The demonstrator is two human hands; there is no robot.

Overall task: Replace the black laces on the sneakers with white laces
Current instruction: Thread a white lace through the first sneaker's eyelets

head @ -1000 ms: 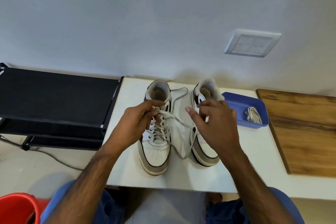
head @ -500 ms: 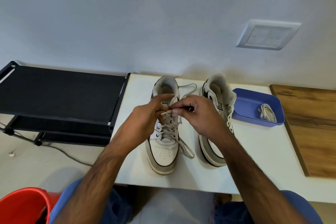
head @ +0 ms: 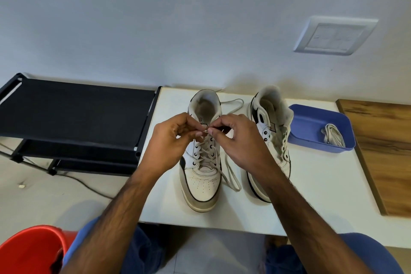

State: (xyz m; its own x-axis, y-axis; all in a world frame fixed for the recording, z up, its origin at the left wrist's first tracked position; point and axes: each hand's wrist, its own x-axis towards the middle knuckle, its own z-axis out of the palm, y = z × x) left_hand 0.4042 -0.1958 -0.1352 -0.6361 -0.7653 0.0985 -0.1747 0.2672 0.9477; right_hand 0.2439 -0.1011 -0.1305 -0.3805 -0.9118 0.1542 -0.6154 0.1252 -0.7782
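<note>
Soft, even indoor light — faint shadows under the sneakers [head: 201,162], sharp focus, wide-angle bowing at edges.

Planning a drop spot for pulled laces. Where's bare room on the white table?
Free: the near right corner of the white table, bordered by the right sneaker, blue tray and wooden board; also the strip left of the left sneaker. Crowded: between the sneakers, where the white lace trails and both hands work.

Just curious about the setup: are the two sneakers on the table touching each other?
Apart. The head view shows bare white table and a loop of lace between the left sneaker and the right sneaker.
</note>
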